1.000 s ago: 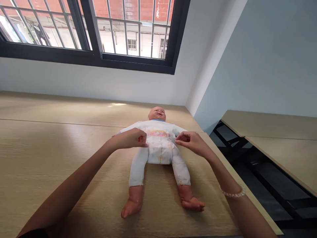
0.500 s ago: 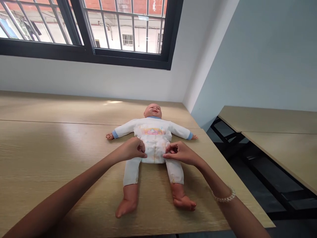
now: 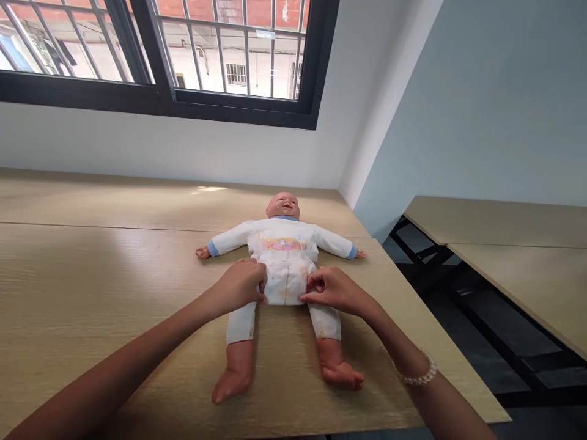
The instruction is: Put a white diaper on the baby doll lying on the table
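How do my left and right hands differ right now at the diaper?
The right hand has a pale bracelet on its arm; the left hand has none in view. The right hand shows its thumb and curled fingers clearly, while the left hand shows mostly its back. Both are at the sides of the diaper, fingers bent.
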### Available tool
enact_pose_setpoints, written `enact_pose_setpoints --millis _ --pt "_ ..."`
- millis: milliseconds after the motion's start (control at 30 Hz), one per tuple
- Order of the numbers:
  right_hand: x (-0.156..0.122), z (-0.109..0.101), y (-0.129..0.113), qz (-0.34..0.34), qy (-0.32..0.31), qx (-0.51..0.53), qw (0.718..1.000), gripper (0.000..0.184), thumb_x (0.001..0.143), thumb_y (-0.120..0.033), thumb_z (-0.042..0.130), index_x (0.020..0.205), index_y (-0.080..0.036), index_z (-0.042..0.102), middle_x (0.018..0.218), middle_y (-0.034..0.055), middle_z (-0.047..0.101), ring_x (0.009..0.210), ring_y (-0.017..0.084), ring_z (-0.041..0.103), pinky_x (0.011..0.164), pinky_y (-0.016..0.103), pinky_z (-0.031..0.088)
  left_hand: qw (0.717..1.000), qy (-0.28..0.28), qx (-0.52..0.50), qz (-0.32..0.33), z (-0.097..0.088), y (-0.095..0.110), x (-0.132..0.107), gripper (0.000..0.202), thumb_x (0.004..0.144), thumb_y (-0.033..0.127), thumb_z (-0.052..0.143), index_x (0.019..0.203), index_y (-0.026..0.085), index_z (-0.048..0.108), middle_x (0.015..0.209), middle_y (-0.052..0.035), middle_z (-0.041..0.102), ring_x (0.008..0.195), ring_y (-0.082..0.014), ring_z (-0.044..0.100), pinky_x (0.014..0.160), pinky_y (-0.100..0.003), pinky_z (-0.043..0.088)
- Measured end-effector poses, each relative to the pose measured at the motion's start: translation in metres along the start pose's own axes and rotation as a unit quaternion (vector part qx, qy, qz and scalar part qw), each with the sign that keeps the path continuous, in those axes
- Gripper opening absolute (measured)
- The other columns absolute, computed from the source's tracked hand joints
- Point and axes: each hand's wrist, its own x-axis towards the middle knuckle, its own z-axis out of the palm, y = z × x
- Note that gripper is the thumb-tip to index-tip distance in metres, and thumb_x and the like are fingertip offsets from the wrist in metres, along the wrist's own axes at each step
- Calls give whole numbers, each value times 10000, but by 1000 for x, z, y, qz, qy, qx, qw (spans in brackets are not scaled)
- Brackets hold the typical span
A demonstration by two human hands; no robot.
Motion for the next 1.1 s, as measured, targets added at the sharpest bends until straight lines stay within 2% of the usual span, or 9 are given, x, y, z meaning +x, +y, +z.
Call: enact_pose_setpoints --millis 100,233,300,500,567,667,800,933,1100 --pt "0 1 -3 -2 15 -17 1000 143 746 -243 760 694 -135 682 552 -54 480 540 69 386 553 243 261 1000 -5 -12 -2 0 -3 0 217 686 238 809 688 174 601 784 -7 641 812 -200 574 694 -287 344" --pt "-1 -4 -2 -19 34 -15 999 174 770 -238 732 666 -135 637 557 -57 484 549 68 398 550 249 245 996 -21 -81 -2 -12 -10 4 222 695 300 794 668 176 612 738 11 599 725 -166 543 613 -258 328" --pt "-1 -6 -1 -24 43 -17 999 180 782 -246 731 673 -136 639 552 -60 478 543 66 390 556 249 249 997 -13 -79 4 -17 -9 4 218 701 310 784 655 178 618 718 14 595 704 -160 536 606 -256 325" --pt "-2 -3 -7 -29 8 -63 998 295 715 -384 839 689 -148 664 606 -47 538 591 85 431 620 263 244 998 -15 50 28 -12 11 -5 173 749 242 776 698 171 627 833 -27 666 853 -217 603 714 -299 377" --pt "-3 3 -11 -24 17 -114 993 296 674 -338 867 697 -145 644 660 -37 577 643 102 464 682 274 244 994 -23 108 26 -7 18 -9 148 775 233 762 746 158 638 902 -61 677 923 -255 610 757 -331 396" --pt "-4 13 -16 -23 50 -177 983 191 707 -233 795 732 -142 629 742 0 621 731 145 501 730 295 232 988 -26 148 22 -2 22 -11 116 805 211 722 765 143 637 948 -95 679 966 -287 607 792 -366 407" --pt "-4 16 -18 -6 67 -170 983 74 727 -174 693 718 -149 624 693 1 604 694 144 494 729 299 231 998 -11 66 7 -2 13 -7 161 770 195 696 670 175 572 850 -42 668 846 -228 611 682 -306 383" --pt "-4 8 -21 15 47 -136 990 121 731 -175 689 657 -147 598 609 -29 553 607 109 450 713 291 236 1000 2 2 -9 -2 3 -3 169 716 207 692 648 188 538 747 -3 632 704 -179 564 580 -270 313" --pt "-3 2 -17 11 34 -99 994 173 716 -162 709 622 -141 565 565 -41 515 568 94 422 635 268 234 999 -7 -38 -8 -6 -1 -2 209 685 192 726 639 185 522 695 14 573 665 -159 504 583 -265 289"
